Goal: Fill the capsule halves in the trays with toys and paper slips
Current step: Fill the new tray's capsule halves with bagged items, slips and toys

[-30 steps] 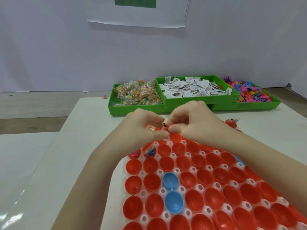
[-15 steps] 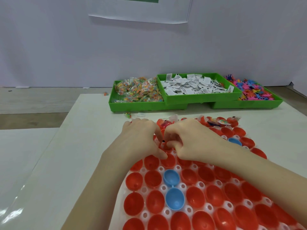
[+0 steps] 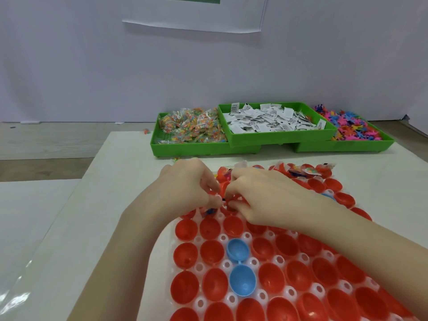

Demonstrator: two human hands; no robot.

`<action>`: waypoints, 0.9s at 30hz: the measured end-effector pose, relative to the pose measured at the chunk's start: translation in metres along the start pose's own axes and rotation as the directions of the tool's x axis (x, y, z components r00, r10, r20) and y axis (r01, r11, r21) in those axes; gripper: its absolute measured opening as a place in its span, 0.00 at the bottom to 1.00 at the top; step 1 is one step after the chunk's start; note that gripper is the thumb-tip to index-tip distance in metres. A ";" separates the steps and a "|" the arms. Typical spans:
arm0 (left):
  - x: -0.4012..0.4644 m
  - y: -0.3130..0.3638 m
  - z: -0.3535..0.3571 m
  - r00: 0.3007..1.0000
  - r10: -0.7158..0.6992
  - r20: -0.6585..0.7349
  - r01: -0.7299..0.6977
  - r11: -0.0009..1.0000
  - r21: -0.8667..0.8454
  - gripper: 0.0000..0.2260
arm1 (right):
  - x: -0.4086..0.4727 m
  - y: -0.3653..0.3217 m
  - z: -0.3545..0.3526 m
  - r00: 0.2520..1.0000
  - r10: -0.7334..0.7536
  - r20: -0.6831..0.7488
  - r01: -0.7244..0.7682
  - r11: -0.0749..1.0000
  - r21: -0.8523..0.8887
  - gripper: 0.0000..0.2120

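Nearest the viewer, a clear capsule tray [image 3: 279, 260] lies on the white table [image 3: 97, 218], its sockets holding open red halves [image 3: 209, 251]; two blue halves [image 3: 242, 282], joined by a hinge, sit one behind the other left of centre. The near halves hold nothing that shows. Over the middle rows both forearms come in from below, and the left hand [image 3: 185, 188] and right hand [image 3: 257, 198] meet fingertip to fingertip above a red half. Both are curled, and between the fingertips a small item [image 3: 225, 199] with a dark end is pinched (its kind cannot be told, and which hand bears it is unclear). Just under the left hand a small blue-and-dark toy [image 3: 209, 211] lies in a half. Along the far row, the halves already carry bagged toys [image 3: 310, 171] and bits of paper. Beyond the capsule tray stand three green bins side by side: the left bin [image 3: 203, 148] holds clear bags of multicoloured pieces, the middle bin [image 3: 280, 136], resting raised over the edges of its neighbours, holds white printed paper slips [image 3: 266, 120], and the right bin [image 3: 347, 145] holds loose pink, blue and orange toys [image 3: 347, 126]. Behind all this rises a pale wall [image 3: 92, 66] with a white sheet [image 3: 194, 17] hanging on it.
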State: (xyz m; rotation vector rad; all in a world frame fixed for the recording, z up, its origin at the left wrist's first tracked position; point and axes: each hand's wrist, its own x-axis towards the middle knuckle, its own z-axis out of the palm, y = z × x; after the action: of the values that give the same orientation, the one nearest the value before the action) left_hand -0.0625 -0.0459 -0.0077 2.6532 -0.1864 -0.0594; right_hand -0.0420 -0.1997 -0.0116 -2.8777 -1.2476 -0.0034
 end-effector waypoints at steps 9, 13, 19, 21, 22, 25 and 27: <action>-0.010 -0.019 -0.015 0.790 -0.190 -0.583 -0.203 0.816 -0.541 0.05 | -0.006 0.010 -0.010 0.986 0.109 -0.125 -0.069 0.956 0.286 0.17; 0.018 -0.041 -0.026 0.756 -0.359 -0.548 -0.154 0.715 -0.682 0.04 | -0.017 0.049 -0.027 0.931 0.288 -0.225 -0.164 0.880 0.447 0.15; 0.092 -0.069 -0.015 0.856 -0.321 -0.406 0.134 0.895 -0.426 0.12 | -0.027 0.180 -0.004 0.290 0.798 -0.529 -0.392 0.603 0.695 0.09; 0.107 -0.078 -0.009 0.901 -0.299 -0.314 0.257 0.952 -0.167 0.17 | -0.032 0.223 0.011 0.207 0.903 -0.378 -0.509 0.429 0.747 0.11; 0.111 -0.081 -0.006 0.914 -0.307 -0.266 0.313 0.949 -0.020 0.20 | -0.035 0.240 0.018 0.232 0.919 -0.317 -0.580 0.393 0.714 0.13; 0.121 -0.084 0.002 0.914 -0.357 -0.194 0.391 0.903 0.177 0.25 | -0.035 0.268 0.031 0.439 0.873 -0.213 -0.733 0.485 0.477 0.16; 0.126 -0.081 0.008 0.907 -0.369 -0.204 0.398 0.909 0.122 0.23 | -0.026 0.271 0.034 0.536 0.834 -0.132 -0.781 0.549 0.297 0.17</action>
State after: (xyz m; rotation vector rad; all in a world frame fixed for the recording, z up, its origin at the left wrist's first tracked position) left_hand 0.0718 0.0039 -0.0541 2.7985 0.4123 0.0663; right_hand 0.1380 -0.4038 -0.0465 -2.8270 0.2294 -0.2257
